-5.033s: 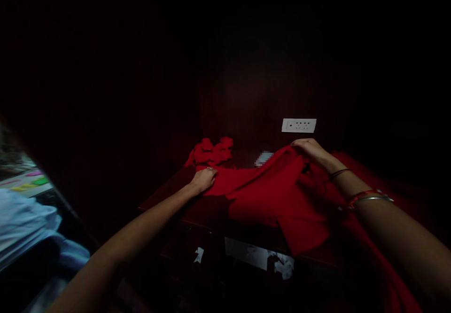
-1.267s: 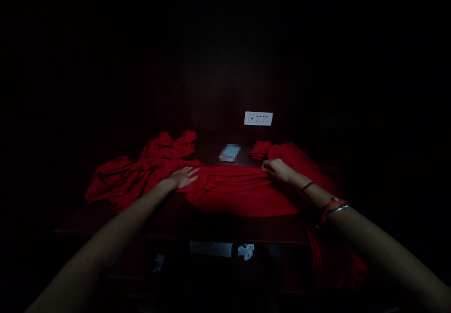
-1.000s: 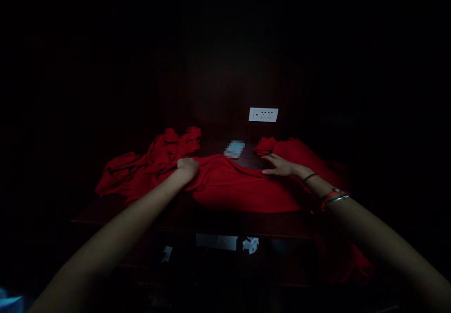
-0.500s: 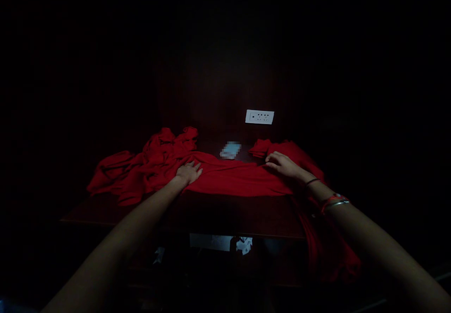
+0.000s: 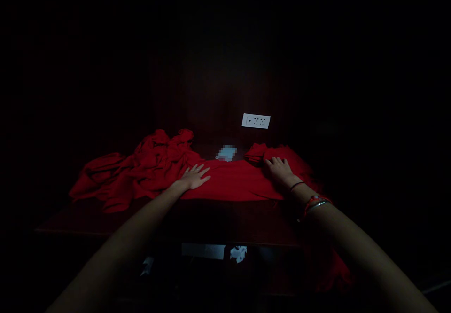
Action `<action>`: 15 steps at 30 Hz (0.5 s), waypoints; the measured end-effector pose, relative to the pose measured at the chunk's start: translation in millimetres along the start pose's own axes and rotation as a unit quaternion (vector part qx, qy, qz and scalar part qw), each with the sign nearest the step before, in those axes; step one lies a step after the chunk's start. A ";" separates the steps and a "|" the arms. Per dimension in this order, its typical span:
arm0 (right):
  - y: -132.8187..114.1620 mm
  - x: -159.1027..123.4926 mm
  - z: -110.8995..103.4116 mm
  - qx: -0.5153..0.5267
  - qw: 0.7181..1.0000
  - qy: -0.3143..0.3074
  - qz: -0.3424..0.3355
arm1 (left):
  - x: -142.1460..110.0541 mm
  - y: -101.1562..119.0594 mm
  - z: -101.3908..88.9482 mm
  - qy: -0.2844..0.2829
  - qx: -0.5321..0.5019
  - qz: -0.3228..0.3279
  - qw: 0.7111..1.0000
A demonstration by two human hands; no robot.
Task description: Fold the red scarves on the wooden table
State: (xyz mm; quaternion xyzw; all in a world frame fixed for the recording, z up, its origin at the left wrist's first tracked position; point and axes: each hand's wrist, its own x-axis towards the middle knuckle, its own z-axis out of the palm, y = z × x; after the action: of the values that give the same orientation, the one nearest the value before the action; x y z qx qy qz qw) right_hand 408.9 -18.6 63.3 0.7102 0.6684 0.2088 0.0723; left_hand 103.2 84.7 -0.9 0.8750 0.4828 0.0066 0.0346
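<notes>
A large red cloth (image 5: 236, 181) lies across a dark wooden table, smooth in the middle and bunched in folds at the left. My left hand (image 5: 194, 177) rests flat on it, fingers spread, beside the bunched folds. Toward the right end, my right hand (image 5: 279, 168) lies palm down on the cloth with its fingers stretched forward and slightly bent. Part of the red fabric hangs over the table's right side, dim in the shadow. Whether it is one piece or several, I cannot tell.
Behind the cloth lies a small pale blurred item (image 5: 226, 152). A white socket plate (image 5: 256, 121) is on the dark wall. The table's front edge (image 5: 169, 236) runs below my hands. Under it are a pale panel (image 5: 203, 251) and a crumpled white item (image 5: 238, 254). Surroundings are very dark.
My right hand has gone from curled fingers to lying flatter on the cloth. My left hand's fingers are spread wider, and the middle of the cloth looks smoother. The view has shifted slightly.
</notes>
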 end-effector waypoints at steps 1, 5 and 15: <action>5.3 -1.2 -1.4 -0.005 1.000 0.006 0.006 | -3.5 -7.0 -3.1 -0.006 0.014 -0.023 1.000; 18.1 2.3 -7.2 0.028 0.999 -0.027 -0.017 | -14.4 4.1 -25.2 -0.040 0.087 -0.150 0.984; -25.2 -9.5 -15.0 0.040 0.992 -0.115 0.018 | 17.2 90.3 -6.1 -0.021 -0.040 0.089 0.995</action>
State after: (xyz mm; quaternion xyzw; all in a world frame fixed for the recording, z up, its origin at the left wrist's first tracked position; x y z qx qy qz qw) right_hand 379.6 -28.1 65.3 0.7437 0.6506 0.0999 0.1164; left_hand 188.4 51.5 10.9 0.9123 0.4017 0.0105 0.0793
